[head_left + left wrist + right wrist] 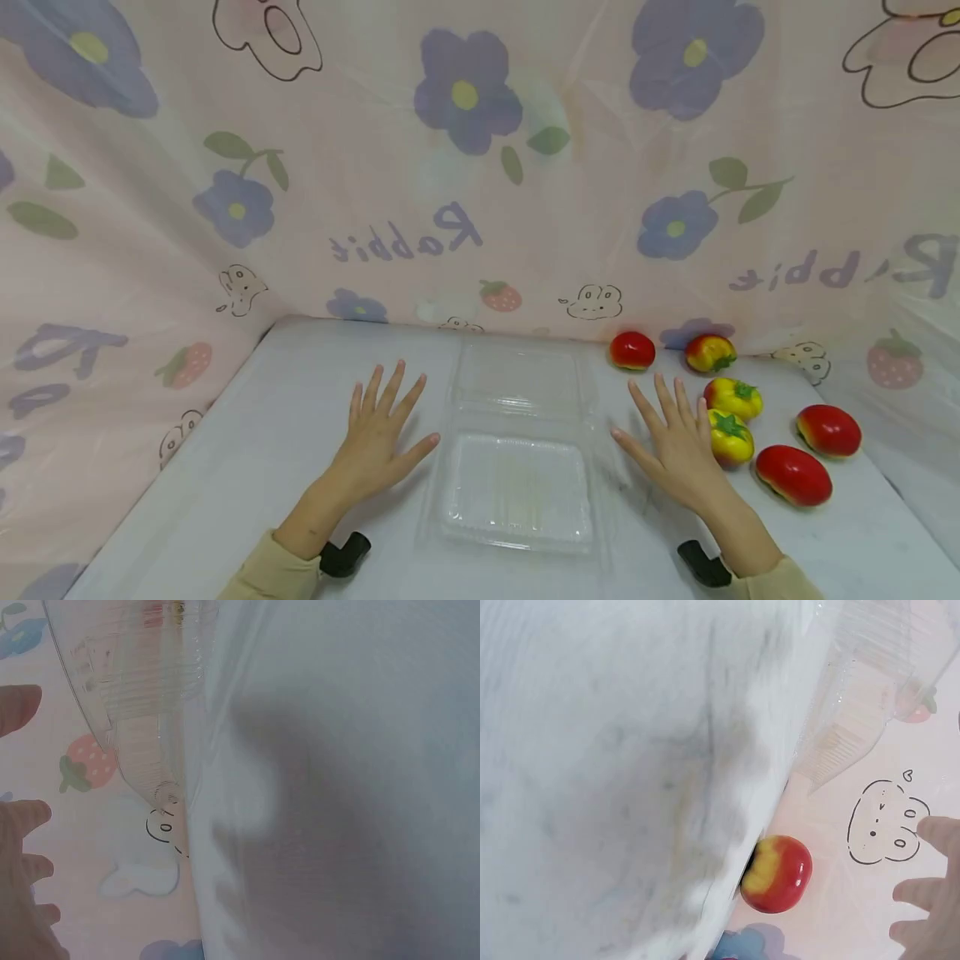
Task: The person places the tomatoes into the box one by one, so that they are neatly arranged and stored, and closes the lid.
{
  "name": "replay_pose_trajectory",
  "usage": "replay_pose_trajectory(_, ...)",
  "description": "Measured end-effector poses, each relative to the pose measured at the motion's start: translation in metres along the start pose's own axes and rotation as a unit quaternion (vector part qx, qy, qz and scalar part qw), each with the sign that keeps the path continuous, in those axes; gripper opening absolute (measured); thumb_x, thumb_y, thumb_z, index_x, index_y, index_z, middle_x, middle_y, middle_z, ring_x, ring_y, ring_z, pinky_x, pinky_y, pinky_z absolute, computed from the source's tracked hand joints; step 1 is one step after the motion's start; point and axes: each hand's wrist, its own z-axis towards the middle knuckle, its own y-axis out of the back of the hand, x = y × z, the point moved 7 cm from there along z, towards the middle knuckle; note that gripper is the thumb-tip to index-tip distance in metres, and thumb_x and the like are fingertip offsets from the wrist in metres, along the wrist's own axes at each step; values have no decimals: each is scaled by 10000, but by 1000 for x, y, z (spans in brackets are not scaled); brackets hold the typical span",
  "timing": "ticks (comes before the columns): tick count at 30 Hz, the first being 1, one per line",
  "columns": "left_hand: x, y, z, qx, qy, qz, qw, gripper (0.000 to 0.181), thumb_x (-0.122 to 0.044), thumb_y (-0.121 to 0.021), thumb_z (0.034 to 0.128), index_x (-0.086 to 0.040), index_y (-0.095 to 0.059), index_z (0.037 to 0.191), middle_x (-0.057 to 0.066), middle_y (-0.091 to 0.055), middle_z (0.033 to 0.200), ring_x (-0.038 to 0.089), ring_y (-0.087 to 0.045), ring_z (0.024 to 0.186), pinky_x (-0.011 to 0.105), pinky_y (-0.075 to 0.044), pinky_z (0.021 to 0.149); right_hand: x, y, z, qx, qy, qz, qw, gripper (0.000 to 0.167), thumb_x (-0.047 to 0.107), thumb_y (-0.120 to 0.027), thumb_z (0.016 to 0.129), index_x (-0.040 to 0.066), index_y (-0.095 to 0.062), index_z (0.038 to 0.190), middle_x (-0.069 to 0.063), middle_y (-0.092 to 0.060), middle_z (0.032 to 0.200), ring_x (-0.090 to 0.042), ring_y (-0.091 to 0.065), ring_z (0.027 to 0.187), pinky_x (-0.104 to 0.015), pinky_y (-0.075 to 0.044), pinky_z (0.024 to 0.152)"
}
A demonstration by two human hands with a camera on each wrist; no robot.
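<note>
White table (pixel 247 450) before flowered sheeting (pixel 555 200)

Container (pixel 517 487) left of peppers (pixel 729 398) (two perhaps touching).

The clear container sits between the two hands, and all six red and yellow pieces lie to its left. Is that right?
Wrong side: in the head view, the six red and yellow pieces lie right of the clear container, which does sit between the left hand and right hand.

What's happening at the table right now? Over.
Left hand, right hand: fingers spread, holding nothing. Box open between them. Peppers beside right hand. Nothing seen blocking the box.
</note>
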Motion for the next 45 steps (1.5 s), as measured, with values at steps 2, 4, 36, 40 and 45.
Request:
replay_pose_trajectory(2, -1, -2, 0, 59, -23, -111, 9999, 777, -495, -589, 898, -177, -262, 1527, 107, -45, 1621, 384, 36, 1473, 648, -2, 1131, 0, -1, -1, -11, 18, -5, 10000, 761, 543, -474, 946, 173, -184, 1545, -247, -16, 1590, -424, 139, 1448, -601, 217, 1096)
replay_pose_trajectory(4, -2, -4, 0, 131, -62, -228, 9996, 785, -482, -598, 896, -168, -255, 1529, 108, -37, 1622, 390, 17, 1472, 651, -19, 1130, -1, -1, -2, -11, 30, 3, 10000, 761, 541, -477, 946, 177, -181, 1546, -247, -15, 1590, -417, 144, 1450, -597, 219, 1097)
replay_pose_trajectory(36, -12, -16, -15, 1062, -1003, -1917, 9705, 794, -427, -715, 813, -201, -360, 1486, 114, -213, 1590, 465, -187, 1414, 740, -207, 1031, -31, 9, -16, -512, -34, 526, 9973, 830, 407, -715, 834, 108, -314, 1496, -314, -139, 1546, -506, -12, 1428, -734, 36, 1070)
replay_pose_trajectory(40, -12, -16, -17, 1121, -1117, -2031, 9663, 835, -427, -751, 776, -203, -366, 1483, 90, -216, 1592, 469, -197, 1406, 743, -227, 1018, -38, 11, -18, -515, -124, 574, 9969, 821, 393, -721, 832, 121, -321, 1495, -326, -141, 1540, -521, -28, 1419, -752, 15, 1057)
replay_pose_trajectory(45, -14, -21, -18, 1289, -1144, -2242, 9592, 853, -436, -762, 771, -211, -357, 1487, 89, -205, 1596, 477, -186, 1407, 751, -225, 1011, -48, 15, -22, -538, -265, 644, 9961, 790, 354, -733, 826, 135, -351, 1482, -344, -167, 1522, -565, -58, 1390, -786, -24, 1015)
